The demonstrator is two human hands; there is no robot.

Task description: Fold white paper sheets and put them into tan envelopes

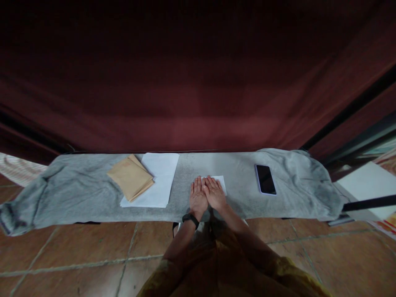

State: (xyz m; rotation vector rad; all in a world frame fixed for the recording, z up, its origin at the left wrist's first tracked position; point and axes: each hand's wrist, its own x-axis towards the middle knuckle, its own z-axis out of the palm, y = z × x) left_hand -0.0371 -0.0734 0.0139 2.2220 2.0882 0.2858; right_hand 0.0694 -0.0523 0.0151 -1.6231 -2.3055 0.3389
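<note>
A small white piece of paper (222, 181), perhaps folded, lies on the grey cloth in front of me. My right hand (215, 196) rests flat on it with the fingers stretched out, hiding much of the paper. Beside it my left hand (198, 199) lies flat, its fingers extended near the paper's left side. The two hands touch at the thumbs. A black band (191, 219) circles my left wrist. To the left, brown envelopes (130, 175) are stacked partly over white paper sheets (163, 181).
The grey cloth (192, 163) covers a long narrow table. A phone (266, 180) with a dark screen lies on its right part. A dark red curtain (198, 132) hangs along the back edge. At the far right stands a white panel (368, 185) beside a black bar (371, 204).
</note>
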